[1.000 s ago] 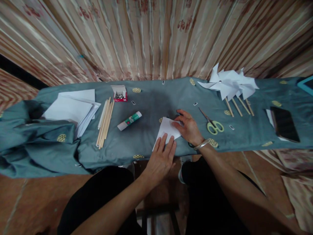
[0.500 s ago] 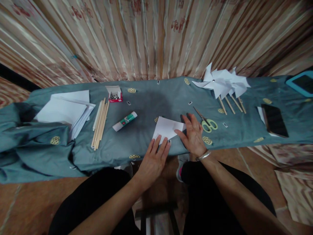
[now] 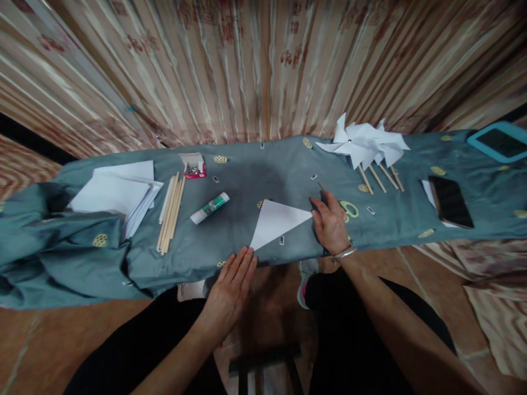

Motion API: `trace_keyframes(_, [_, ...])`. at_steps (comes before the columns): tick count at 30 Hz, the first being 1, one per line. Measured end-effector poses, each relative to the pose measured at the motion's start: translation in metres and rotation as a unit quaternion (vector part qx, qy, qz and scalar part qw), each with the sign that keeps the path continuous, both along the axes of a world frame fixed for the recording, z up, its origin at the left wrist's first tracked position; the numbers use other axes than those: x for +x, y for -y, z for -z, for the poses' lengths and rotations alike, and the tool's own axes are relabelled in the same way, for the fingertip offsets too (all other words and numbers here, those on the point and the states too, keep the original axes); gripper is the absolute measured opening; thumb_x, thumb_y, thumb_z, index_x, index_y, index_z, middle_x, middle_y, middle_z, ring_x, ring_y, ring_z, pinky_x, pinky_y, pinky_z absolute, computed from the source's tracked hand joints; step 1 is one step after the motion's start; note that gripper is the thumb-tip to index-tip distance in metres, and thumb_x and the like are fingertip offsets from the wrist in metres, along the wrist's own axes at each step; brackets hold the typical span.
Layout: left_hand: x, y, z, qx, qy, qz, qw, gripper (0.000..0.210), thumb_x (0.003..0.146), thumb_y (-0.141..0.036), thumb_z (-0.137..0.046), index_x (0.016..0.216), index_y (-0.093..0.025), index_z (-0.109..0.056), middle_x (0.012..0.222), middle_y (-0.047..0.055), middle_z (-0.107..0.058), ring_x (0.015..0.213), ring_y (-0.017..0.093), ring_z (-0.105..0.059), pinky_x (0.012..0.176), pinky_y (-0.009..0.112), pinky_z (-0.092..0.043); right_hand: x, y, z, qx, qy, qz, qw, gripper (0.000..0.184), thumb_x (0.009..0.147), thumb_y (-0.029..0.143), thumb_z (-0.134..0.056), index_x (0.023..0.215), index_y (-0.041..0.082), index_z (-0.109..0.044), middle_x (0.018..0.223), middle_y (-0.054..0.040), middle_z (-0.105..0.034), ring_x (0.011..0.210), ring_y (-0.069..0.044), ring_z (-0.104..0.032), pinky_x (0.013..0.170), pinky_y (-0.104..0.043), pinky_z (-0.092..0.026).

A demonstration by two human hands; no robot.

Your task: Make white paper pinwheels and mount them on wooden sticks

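Lying near the front edge of a grey-green patterned cloth (image 3: pixel 242 178), a white paper triangle (image 3: pixel 278 224) sits between two bare hands: the left hand (image 3: pixel 230 288), palm down with fingers close together, touches its lower corner, while the right hand (image 3: pixel 331 225), just beside scissors with pale green handles (image 3: pixel 350 210), has thumb and fingertips at its right-hand point, whether pinching I cannot tell. Judging by this, a diagonal fold is being flattened; the next move seems to call for aligned edges and even finger pressure along the crease.
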State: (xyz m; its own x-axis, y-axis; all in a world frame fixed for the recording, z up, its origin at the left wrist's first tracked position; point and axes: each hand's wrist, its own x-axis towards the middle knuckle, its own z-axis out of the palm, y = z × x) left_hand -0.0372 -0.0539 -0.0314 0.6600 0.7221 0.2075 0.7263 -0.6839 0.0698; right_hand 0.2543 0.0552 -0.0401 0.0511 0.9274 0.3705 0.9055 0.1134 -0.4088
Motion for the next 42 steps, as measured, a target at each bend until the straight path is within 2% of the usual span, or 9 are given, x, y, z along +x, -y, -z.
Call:
trace_keyframes(5, [0.003,-0.008,-0.006,-0.025,0.085,-0.030,0.996,0.064,0.090,-0.017,-0.050,0.149,-0.011,-0.024,0.148,0.021,-0.042,0.141,0.030,-0.034,0.108,0.048,-0.041,-0.003,-0.003,-0.010,0.001,-0.045,-0.044,0.998,0.043,0.096,0.033,-0.033,0.126,0.016,-0.060,0.140,-0.0175,-0.051,0.132,-0.031,-0.046,0.106,-0.054,-0.038])
trace_keyframes(10, [0.008,-0.032,-0.010,-0.056,0.188,-0.075,0.978,0.071,0.092,-0.026,-0.052,0.152,-0.020,-0.014,0.144,0.021,-0.046,0.132,0.029,-0.047,0.103,0.049,-0.046,-0.009,-0.004,-0.018,-0.058,-0.055,-0.136,0.987,0.040,0.089,0.047,-0.053,0.116,0.019,-0.066,0.135,-0.0161,-0.057,0.128,-0.032,-0.051,0.105,-0.054,-0.041])
trace_keyframes(14, [0.016,-0.051,-0.009,-0.073,0.230,-0.085,0.967,0.069,0.091,-0.026,-0.055,0.150,-0.021,-0.020,0.135,0.018,-0.054,0.122,0.028,-0.055,0.099,0.048,-0.049,-0.012,-0.005,-0.018,-0.067,-0.079,-0.154,0.983,0.030,0.081,0.039,-0.066,0.105,0.022,-0.068,0.132,-0.0134,-0.059,0.125,-0.031,-0.054,0.104,-0.052,-0.043])
trace_keyframes(19, [0.029,-0.065,-0.011,-0.094,0.266,-0.091,0.955,0.067,0.089,-0.015,-0.051,0.149,-0.022,-0.022,0.134,0.016,-0.055,0.119,0.025,-0.056,0.097,0.044,-0.050,-0.012,-0.004,-0.021,-0.061,-0.165,-0.145,0.974,0.012,0.081,0.032,-0.064,0.084,0.021,-0.066,0.129,-0.0131,-0.061,0.118,-0.028,-0.061,0.102,-0.047,-0.045])
trace_keyframes(24, [0.044,-0.076,-0.026,-0.026,0.266,-0.116,0.957,0.077,0.087,-0.021,-0.055,0.152,-0.021,-0.012,0.152,0.020,-0.033,0.139,0.031,-0.035,0.107,0.052,-0.040,-0.007,0.002,-0.047,0.023,-0.217,-0.069,0.974,0.013,0.083,0.034,-0.063,0.076,0.023,-0.062,0.117,-0.0094,-0.068,0.109,-0.026,-0.065,0.099,-0.046,-0.046])
trace_keyframes(27, [0.058,-0.078,-0.041,0.057,0.234,-0.099,0.965,0.079,0.088,-0.017,-0.054,0.152,-0.020,-0.008,0.158,0.022,-0.019,0.146,0.033,-0.021,0.110,0.054,-0.033,-0.010,0.011,-0.067,0.079,-0.185,-0.047,0.978,0.012,0.085,0.032,-0.061,0.077,0.024,-0.060,0.116,-0.0081,-0.067,0.110,-0.026,-0.063,0.097,-0.046,-0.047])
trace_keyframes(32, [0.078,-0.077,-0.052,0.122,0.158,-0.062,0.978,0.061,0.090,-0.011,-0.050,0.146,-0.023,-0.030,0.155,0.017,-0.031,0.148,0.029,-0.014,0.114,0.054,-0.023,-0.031,0.031,-0.077,0.082,-0.050,-0.130,0.987,0.011,0.089,0.025,-0.054,0.079,0.025,-0.059,0.118,-0.0073,-0.066,0.113,-0.026,-0.060,0.097,-0.047,-0.049])
trace_keyframes(37, [0.079,-0.084,-0.045,0.080,0.139,-0.054,0.986,0.026,0.092,-0.016,-0.050,0.113,-0.023,-0.064,0.121,0.006,-0.069,0.136,0.027,-0.043,0.115,0.062,-0.004,-0.044,0.045,-0.062,0.056,0.000,-0.192,0.980,0.014,0.090,0.019,-0.052,0.081,0.022,-0.062,0.108,-0.0084,-0.070,0.101,-0.026,-0.062,0.089,-0.045,-0.053])
trace_keyframes(42, [0.070,-0.091,-0.037,0.063,0.157,-0.045,0.985,0.021,0.089,-0.011,-0.052,0.088,-0.021,-0.070,0.091,0.001,-0.075,0.114,0.025,-0.061,0.115,0.066,-0.006,-0.029,0.044,-0.053,-0.007,0.069,-0.230,0.971,0.033,0.091,0.008,-0.041,0.112,0.017,-0.064,0.122,-0.0133,-0.065,0.111,-0.028,-0.058,0.093,-0.048,-0.050])
